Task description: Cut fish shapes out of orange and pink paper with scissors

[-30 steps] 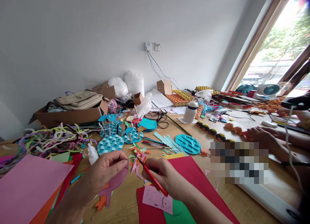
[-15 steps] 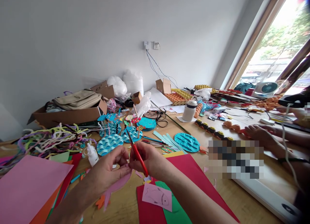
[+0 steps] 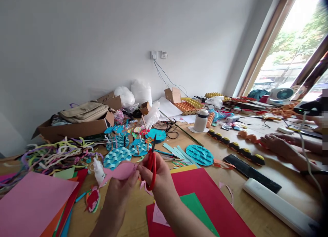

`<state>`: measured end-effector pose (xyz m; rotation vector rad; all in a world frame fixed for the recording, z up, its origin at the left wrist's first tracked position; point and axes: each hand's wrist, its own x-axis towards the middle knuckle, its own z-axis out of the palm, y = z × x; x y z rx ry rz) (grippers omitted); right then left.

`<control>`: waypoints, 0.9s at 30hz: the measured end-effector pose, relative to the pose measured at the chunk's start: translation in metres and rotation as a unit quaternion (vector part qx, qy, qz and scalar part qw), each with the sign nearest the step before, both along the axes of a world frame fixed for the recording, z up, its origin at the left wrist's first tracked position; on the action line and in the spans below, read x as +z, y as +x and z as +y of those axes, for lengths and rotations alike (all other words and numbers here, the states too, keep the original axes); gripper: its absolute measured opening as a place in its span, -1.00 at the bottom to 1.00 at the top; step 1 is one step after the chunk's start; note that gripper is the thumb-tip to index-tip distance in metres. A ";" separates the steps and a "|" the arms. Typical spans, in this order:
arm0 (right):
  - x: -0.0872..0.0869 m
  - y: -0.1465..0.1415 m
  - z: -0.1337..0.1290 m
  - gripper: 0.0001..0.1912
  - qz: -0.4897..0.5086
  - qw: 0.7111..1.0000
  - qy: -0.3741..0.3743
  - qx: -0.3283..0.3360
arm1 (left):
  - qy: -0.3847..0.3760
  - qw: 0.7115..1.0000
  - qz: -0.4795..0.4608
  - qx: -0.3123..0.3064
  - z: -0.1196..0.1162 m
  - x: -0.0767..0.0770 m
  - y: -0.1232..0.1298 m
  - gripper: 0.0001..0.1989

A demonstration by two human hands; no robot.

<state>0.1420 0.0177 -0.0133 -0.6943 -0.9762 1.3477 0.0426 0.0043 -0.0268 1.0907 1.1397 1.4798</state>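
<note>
Between thumb and fingers, my left hand (image 3: 123, 185) pinches a pink paper fish shape (image 3: 123, 171), its tail pointing left. My right hand (image 3: 156, 172) is closed around red-handled scissors (image 3: 153, 165), blades pointing up, and its fingertips touch the right end of the pink shape. Under my right forearm lies a pink paper piece with a drawn line (image 3: 159, 216), partly hidden, on red (image 3: 205, 196) and green (image 3: 196, 203) sheets. A white glue bottle (image 3: 98, 172) stands behind the fish's tail.
Pink sheets (image 3: 33, 203) lie at the left, near tangled pipe cleaners (image 3: 58, 151). Blue discs (image 3: 199, 154) and a white jar (image 3: 201, 121) are farther back. A white power strip (image 3: 276, 206) and another person's hands (image 3: 276, 144) are at the right.
The pink shape has been raised and turned sideways in my left hand. The scissors have swung upright in my right hand. My right forearm now covers more of the drawn pink piece.
</note>
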 end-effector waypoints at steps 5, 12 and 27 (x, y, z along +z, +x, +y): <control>0.000 0.000 0.000 -0.67 -0.015 1.000 0.001 0.021 | -0.001 0.996 -0.054 0.077 -0.003 0.000 -0.005 -0.73; -0.003 -0.004 0.001 -0.77 -0.027 0.999 0.022 0.023 | 0.008 0.990 -0.118 0.078 -0.006 0.000 -0.001 -0.81; -0.006 0.012 -0.036 -0.77 -0.260 0.957 0.036 0.122 | 0.027 0.985 -0.154 0.074 -0.011 0.025 -0.004 -0.89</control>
